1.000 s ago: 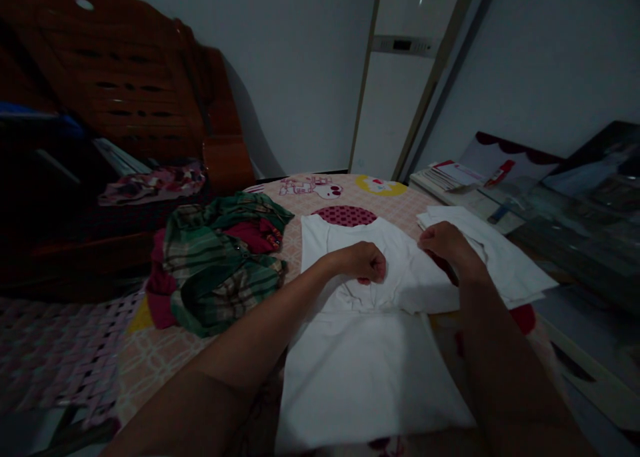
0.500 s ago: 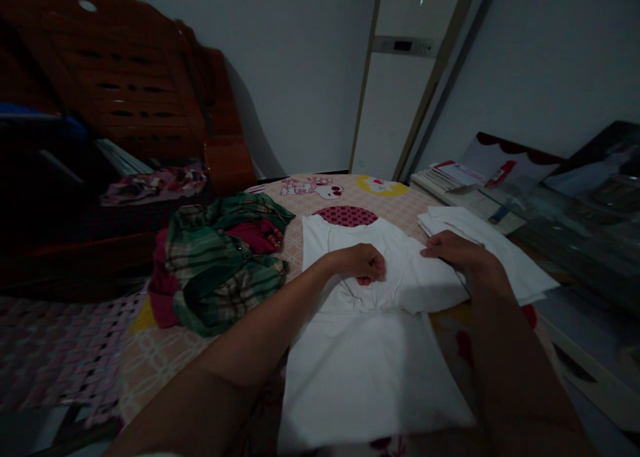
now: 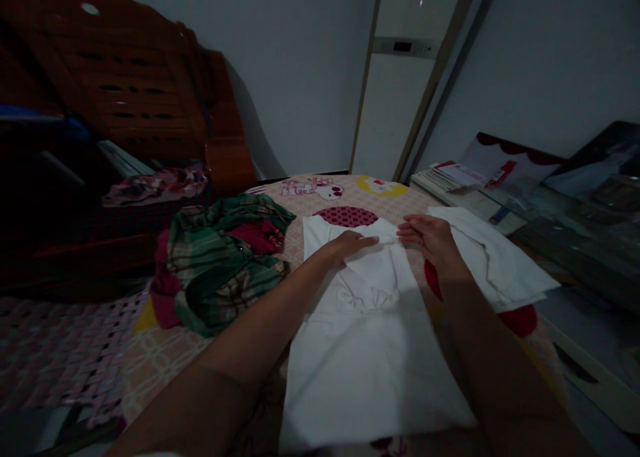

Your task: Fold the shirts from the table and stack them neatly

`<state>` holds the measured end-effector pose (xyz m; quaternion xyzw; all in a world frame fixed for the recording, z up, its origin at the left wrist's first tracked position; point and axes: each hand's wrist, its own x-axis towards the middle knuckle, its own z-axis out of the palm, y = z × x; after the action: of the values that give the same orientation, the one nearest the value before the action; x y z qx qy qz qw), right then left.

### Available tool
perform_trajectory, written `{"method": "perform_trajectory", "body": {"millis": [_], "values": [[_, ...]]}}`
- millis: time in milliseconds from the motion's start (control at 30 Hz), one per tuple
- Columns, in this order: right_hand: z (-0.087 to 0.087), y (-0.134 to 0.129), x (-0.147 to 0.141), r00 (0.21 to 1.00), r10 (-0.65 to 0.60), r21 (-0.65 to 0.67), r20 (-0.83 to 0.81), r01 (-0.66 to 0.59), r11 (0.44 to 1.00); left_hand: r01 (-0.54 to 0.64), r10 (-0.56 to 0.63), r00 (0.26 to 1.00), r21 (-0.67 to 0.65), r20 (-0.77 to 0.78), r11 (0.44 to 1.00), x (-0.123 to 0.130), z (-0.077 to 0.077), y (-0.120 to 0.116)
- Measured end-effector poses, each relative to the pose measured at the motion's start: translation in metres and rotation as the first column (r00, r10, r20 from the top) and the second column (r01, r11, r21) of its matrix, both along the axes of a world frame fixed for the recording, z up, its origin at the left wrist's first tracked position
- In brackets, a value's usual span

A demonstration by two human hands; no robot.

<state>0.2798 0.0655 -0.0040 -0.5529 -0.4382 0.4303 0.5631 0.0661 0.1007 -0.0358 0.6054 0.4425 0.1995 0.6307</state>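
A white garment (image 3: 370, 370) lies spread on the patterned tablecloth (image 3: 160, 357), its right side part folded inward over the upper body. My left hand (image 3: 350, 245) rests on its upper part, thumb and fingers close together at the folded cloth. At the upper right edge of the garment is my right hand (image 3: 425, 236), its fingers stretched out toward the left and touching the cloth. To the right lies a folded white cloth (image 3: 505, 257). A green plaid garment (image 3: 220, 264) with dark pink fabric is heaped to the left.
A carved wooden bench (image 3: 130, 90) stands at the back left with a floral cloth (image 3: 160, 184) on it. A woven pink seat (image 3: 65, 350) is at the lower left. Papers (image 3: 450, 177) and a glass surface are at the right. A tall white cabinet-like unit (image 3: 393, 110) stands behind.
The garment's right side part has been folded inward to the left. My right hand has moved left and up, its fingers now extended. My left hand has shifted slightly up and its fingers have straightened.
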Motion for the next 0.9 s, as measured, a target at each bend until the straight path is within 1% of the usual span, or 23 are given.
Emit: {"method": "perform_trajectory", "body": {"millis": [67,133,200,267,300,333,367,433,500,567,667,733,800,833,900], "values": [[-0.008,0.003,0.012,0.985,-0.148,-0.006,0.094,0.149,0.989,0.04,-0.035,0.998,0.103,-0.045,0.994,-0.004,-0.003,0.004],[-0.017,0.006,0.021,0.958,-0.212,-0.01,0.191,0.218,0.976,0.038,-0.023,0.998,0.244,-0.063,0.969,-0.007,-0.003,0.009],[-0.026,0.007,0.024,0.936,-0.209,-0.021,0.284,0.224,0.974,-0.032,0.066,0.995,0.402,-0.072,0.915,-0.011,0.0,0.015],[-0.034,0.009,0.024,0.911,-0.17,-0.032,0.375,0.196,0.98,-0.109,0.189,0.978,0.538,-0.094,0.836,-0.016,0.003,0.02],[-0.037,0.009,0.024,0.893,-0.147,-0.031,0.426,0.177,0.984,-0.132,0.245,0.962,0.582,-0.119,0.802,-0.019,0.004,0.023],[-0.04,0.01,0.024,0.865,-0.129,-0.021,0.485,0.159,0.987,-0.138,0.287,0.945,0.605,-0.157,0.784,-0.022,0.005,0.024],[-0.043,0.011,0.024,0.827,-0.116,-0.003,0.55,0.141,0.99,-0.136,0.316,0.928,0.609,-0.197,0.781,-0.025,0.005,0.026],[-0.046,0.013,0.025,0.727,-0.108,0.043,0.679,0.107,0.993,-0.136,0.34,0.905,0.584,-0.255,0.8,-0.03,0.003,0.026],[-0.048,0.014,0.027,0.624,-0.108,0.079,0.774,0.074,0.994,-0.146,0.344,0.901,0.559,-0.266,0.816,-0.032,0.001,0.024],[-0.049,0.016,0.027,0.544,-0.108,0.091,0.832,0.059,0.994,-0.149,0.331,0.907,0.54,-0.259,0.828,-0.032,0.0,0.022],[-0.05,0.017,0.024,0.459,-0.09,0.066,0.884,0.069,0.995,-0.138,0.304,0.917,0.509,-0.258,0.85,-0.031,0.001,0.02],[-0.049,0.017,0.02,0.422,-0.088,0.052,0.903,0.096,0.994,-0.136,0.304,0.915,0.507,-0.265,0.851,-0.031,0.002,0.019],[-0.049,0.017,0.016,0.409,-0.111,0.068,0.906,0.118,0.991,-0.133,0.305,0.912,0.505,-0.274,0.853,-0.031,0.003,0.02],[-0.048,0.018,0.014,0.416,-0.14,0.097,0.898,0.123,0.988,-0.133,0.305,0.911,0.504,-0.276,0.854,-0.031,0.003,0.02],[-0.046,0.019,0.012,0.462,-0.23,0.186,0.857,0.139,0.973,-0.133,0.308,0.911,0.509,-0.275,0.85,-0.031,0.002,0.021]]}}
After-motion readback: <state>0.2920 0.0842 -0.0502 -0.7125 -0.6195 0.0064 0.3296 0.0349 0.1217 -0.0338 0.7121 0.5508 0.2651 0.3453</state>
